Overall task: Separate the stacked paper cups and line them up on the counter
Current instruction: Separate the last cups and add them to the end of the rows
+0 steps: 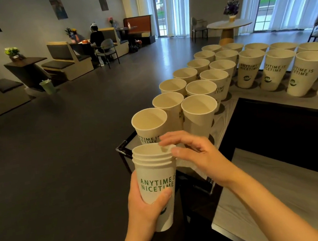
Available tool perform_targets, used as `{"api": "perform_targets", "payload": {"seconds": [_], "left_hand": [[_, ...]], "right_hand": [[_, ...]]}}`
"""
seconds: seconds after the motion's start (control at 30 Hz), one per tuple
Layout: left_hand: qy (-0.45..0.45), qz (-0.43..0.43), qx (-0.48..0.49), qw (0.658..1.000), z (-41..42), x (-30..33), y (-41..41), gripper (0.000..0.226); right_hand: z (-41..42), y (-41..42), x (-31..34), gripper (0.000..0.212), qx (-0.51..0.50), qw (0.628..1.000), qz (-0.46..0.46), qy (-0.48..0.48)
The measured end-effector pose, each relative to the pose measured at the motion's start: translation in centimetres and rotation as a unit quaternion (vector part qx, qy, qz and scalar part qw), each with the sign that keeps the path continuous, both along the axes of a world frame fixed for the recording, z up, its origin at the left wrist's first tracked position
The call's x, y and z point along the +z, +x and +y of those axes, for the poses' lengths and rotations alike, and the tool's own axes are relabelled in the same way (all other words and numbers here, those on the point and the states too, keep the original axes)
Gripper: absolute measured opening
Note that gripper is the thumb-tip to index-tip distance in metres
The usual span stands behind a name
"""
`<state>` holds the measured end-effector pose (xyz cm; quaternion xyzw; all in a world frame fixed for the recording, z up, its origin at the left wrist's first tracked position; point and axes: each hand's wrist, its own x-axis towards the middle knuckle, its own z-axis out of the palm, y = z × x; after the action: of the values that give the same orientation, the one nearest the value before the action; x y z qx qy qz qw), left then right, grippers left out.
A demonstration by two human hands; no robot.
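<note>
My left hand (145,208) grips a stack of white paper cups (154,173) with green "ANYTIME IS NICETIME" print, held upright in front of the counter's corner. Several nested rims show at the top of the stack. My right hand (194,154) reaches over from the right and pinches the rim of the topmost cup (147,148) between thumb and fingers. Several single cups stand upright in rows on the counter (284,101); the nearest one (149,125) is just behind the stack.
The counter bends in an L, with rows of cups along both arms. A lower grey worktop (283,195) lies at the right. Beyond is a dark floor with booth seats, tables, a round table (228,24) and a seated person (97,37).
</note>
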<state>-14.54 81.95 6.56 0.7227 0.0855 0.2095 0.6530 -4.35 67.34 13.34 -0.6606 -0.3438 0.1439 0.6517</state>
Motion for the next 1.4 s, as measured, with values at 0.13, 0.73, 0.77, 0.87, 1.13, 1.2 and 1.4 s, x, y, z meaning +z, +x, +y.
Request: {"api": "perform_targets", "payload": {"seconds": [0.13, 0.73, 0.77, 0.87, 1.13, 1.2, 1.4], "left_hand": [[0.020, 0.006, -0.027, 0.999, -1.4, 0.5, 0.5, 0.069], [0.018, 0.032, 0.031, 0.999, -0.4, -0.9, -1.4, 0.065], [0.015, 0.031, 0.035, 0.999, -0.3, -0.8, -1.5, 0.064], [0.012, 0.029, 0.041, 0.999, -0.5, -0.6, -1.5, 0.064], [-0.011, -0.001, 0.033, 0.999, -2.2, 0.3, -1.9, 0.065], [-0.017, -0.009, 0.023, 1.000, -2.9, 0.7, -2.0, 0.064], [-0.007, -0.031, -0.040, 0.999, -6.4, 1.9, -2.7, 0.066]], "right_hand": [[-1.6, 0.2, 0.0, 0.015, 0.045, 0.997, 0.051, -0.039], [-3.6, -0.4, 1.4, 0.011, -0.288, 0.944, -0.063, 0.147], [-3.5, -0.5, 1.0, 0.012, -0.295, 0.946, -0.095, 0.092], [-3.0, -0.9, -0.9, 0.014, -0.281, 0.945, -0.163, -0.050], [-1.5, -0.8, -3.0, 0.016, -0.260, 0.920, -0.269, -0.113], [-1.6, -0.8, -3.2, 0.035, -0.260, 0.913, -0.288, -0.125], [-4.3, -2.2, -3.2, 0.069, -0.320, 0.896, -0.283, -0.120]]}}
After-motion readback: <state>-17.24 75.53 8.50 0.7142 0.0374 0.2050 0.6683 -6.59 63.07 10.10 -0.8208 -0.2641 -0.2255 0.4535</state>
